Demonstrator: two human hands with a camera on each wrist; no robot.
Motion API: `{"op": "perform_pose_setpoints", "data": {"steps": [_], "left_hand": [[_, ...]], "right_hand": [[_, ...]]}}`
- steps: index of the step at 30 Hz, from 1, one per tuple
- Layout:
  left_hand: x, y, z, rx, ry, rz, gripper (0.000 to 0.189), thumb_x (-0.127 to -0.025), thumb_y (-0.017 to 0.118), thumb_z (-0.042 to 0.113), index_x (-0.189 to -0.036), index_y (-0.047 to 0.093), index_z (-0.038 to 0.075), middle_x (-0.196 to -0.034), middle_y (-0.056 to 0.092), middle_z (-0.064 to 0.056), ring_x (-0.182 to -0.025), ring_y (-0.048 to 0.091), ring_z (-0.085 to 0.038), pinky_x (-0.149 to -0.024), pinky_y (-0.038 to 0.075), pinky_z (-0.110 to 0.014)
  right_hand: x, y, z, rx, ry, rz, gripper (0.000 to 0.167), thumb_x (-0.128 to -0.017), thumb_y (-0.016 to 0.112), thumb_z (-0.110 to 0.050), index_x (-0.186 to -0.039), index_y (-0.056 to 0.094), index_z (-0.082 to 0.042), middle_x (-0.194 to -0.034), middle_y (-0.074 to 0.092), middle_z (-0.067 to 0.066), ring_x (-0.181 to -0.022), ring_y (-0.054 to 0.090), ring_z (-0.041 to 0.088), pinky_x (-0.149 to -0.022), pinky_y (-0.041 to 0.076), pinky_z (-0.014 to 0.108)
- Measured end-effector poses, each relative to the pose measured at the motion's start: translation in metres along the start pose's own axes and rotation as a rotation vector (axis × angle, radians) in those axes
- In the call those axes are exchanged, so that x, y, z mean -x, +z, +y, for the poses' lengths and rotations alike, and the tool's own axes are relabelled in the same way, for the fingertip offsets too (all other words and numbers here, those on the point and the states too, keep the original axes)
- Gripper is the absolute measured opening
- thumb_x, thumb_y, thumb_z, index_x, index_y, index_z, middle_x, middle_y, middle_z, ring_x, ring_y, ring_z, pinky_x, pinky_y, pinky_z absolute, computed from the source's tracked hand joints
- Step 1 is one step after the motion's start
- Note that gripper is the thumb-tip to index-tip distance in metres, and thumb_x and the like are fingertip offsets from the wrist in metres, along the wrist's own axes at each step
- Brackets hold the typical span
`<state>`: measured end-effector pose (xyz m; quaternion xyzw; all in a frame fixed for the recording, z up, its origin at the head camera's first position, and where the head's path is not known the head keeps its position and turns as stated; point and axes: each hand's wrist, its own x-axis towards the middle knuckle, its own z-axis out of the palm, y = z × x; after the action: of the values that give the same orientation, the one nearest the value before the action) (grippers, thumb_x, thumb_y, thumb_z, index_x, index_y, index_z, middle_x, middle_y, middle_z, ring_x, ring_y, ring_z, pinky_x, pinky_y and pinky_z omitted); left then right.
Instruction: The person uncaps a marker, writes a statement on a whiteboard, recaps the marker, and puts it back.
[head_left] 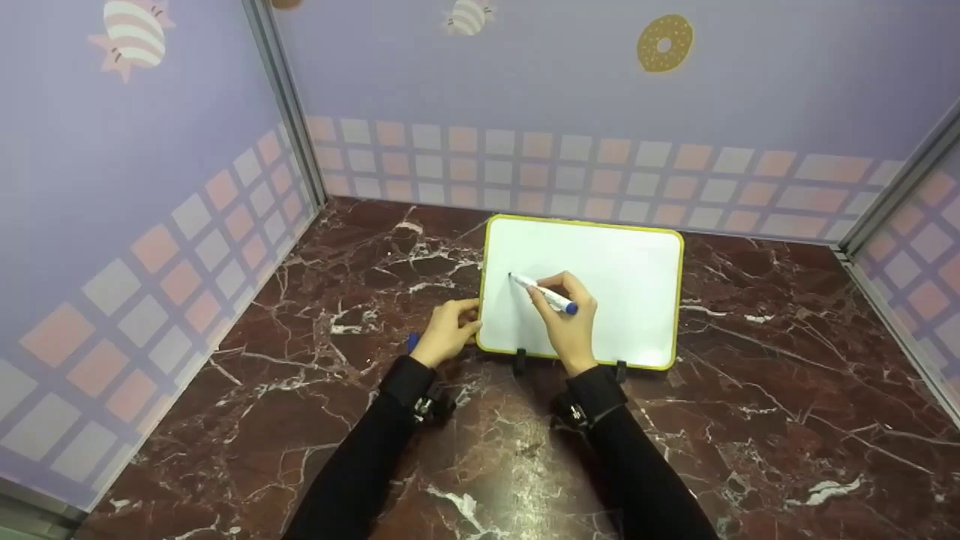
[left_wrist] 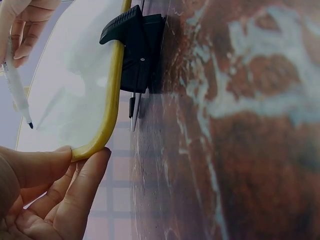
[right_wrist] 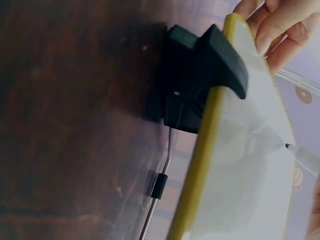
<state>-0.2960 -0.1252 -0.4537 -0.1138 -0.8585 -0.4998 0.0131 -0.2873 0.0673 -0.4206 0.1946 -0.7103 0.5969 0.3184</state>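
Fingers of the right hand (head_left: 573, 320) pinch an uncapped marker (head_left: 553, 298), its dark tip at the left part of the whiteboard (head_left: 634, 292); whether it touches is unclear. Thumb and fingers of the left hand (head_left: 448, 330) pinch the lower left corner. No strokes show, so writing seems barely begun, nearly all left. Glossy white and yellow-rimmed, the whiteboard stands tilted on the table (head_left: 757, 450) in black clips (head_left: 520, 363).
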Motion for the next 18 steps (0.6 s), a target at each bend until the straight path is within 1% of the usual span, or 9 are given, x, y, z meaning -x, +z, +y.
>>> {"op": "perform_pose_setpoints", "data": {"steps": [3, 5, 7, 10, 12, 14, 18], "left_hand": [[0.0001, 0.0002, 0.0004, -0.002, 0.006, -0.001, 0.043, -0.095, 0.059, -0.005, -0.137, 0.053, -0.009, -0.116, 0.067, -0.028, -0.097, 0.071, -0.036, -0.074, 0.064, -0.033], [-0.0002, 0.0003, 0.0003, -0.009, 0.015, 0.005, 0.042, -0.094, 0.059, -0.005, -0.136, 0.054, -0.009, -0.114, 0.068, -0.028, -0.096, 0.072, -0.036, -0.073, 0.064, -0.033], [-0.0005, 0.0004, 0.0, -0.014, 0.019, 0.012, 0.042, -0.094, 0.06, -0.005, -0.136, 0.054, -0.009, -0.113, 0.069, -0.028, -0.094, 0.072, -0.036, -0.072, 0.064, -0.033], [-0.0008, 0.0003, -0.0007, -0.023, 0.024, 0.025, 0.042, -0.093, 0.061, -0.006, -0.134, 0.055, -0.01, -0.111, 0.07, -0.028, -0.092, 0.073, -0.035, -0.071, 0.064, -0.034], [-0.001, 0.0004, -0.001, -0.03, 0.029, 0.029, 0.041, -0.093, 0.061, -0.006, -0.134, 0.056, -0.01, -0.109, 0.07, -0.027, -0.091, 0.073, -0.035, -0.07, 0.064, -0.033], [-0.0011, 0.0007, -0.0013, -0.041, 0.036, 0.032, 0.041, -0.093, 0.061, -0.006, -0.133, 0.056, -0.01, -0.107, 0.071, -0.027, -0.088, 0.073, -0.034, -0.068, 0.064, -0.032], [-0.0016, 0.0018, -0.001, -0.053, 0.036, 0.031, 0.041, -0.093, 0.061, -0.005, -0.133, 0.057, -0.009, -0.106, 0.071, -0.026, -0.087, 0.073, -0.034, -0.067, 0.064, -0.03]], "right_hand": [[0.0001, -0.0007, 0.0007, 0.019, -0.007, 0.003, 0.009, -0.084, 0.073, 0.006, -0.086, 0.066, 0.012, -0.085, 0.068, 0.024, -0.072, 0.07, 0.026, -0.066, 0.053, 0.013], [0.0005, -0.0011, 0.0002, 0.027, -0.012, -0.002, 0.009, -0.084, 0.072, 0.008, -0.083, 0.065, 0.012, -0.084, 0.068, 0.023, -0.07, 0.069, 0.024, -0.064, 0.052, 0.013], [0.0009, -0.0015, -0.0012, 0.035, -0.009, -0.012, 0.01, -0.084, 0.071, 0.009, -0.078, 0.063, 0.012, -0.081, 0.067, 0.023, -0.066, 0.067, 0.02, -0.061, 0.051, 0.012], [0.0018, -0.0019, -0.0036, 0.039, 0.018, -0.045, 0.016, -0.084, 0.068, 0.011, -0.072, 0.058, 0.01, -0.078, 0.066, 0.023, -0.062, 0.065, 0.01, -0.057, 0.05, 0.012], [0.002, -0.0022, -0.0051, 0.039, 0.04, -0.056, 0.017, -0.084, 0.067, 0.011, -0.071, 0.056, 0.009, -0.077, 0.065, 0.022, -0.062, 0.064, 0.005, -0.056, 0.052, 0.013], [0.002, -0.0026, -0.0057, 0.039, 0.052, -0.048, 0.018, -0.084, 0.066, 0.011, -0.07, 0.055, 0.009, -0.078, 0.065, 0.022, -0.062, 0.064, 0.004, -0.056, 0.053, 0.013], [0.0017, -0.0034, -0.005, 0.056, 0.046, 0.001, 0.016, -0.085, 0.068, 0.009, -0.072, 0.057, 0.009, -0.079, 0.067, 0.022, -0.063, 0.064, 0.007, -0.057, 0.05, 0.013]]}}
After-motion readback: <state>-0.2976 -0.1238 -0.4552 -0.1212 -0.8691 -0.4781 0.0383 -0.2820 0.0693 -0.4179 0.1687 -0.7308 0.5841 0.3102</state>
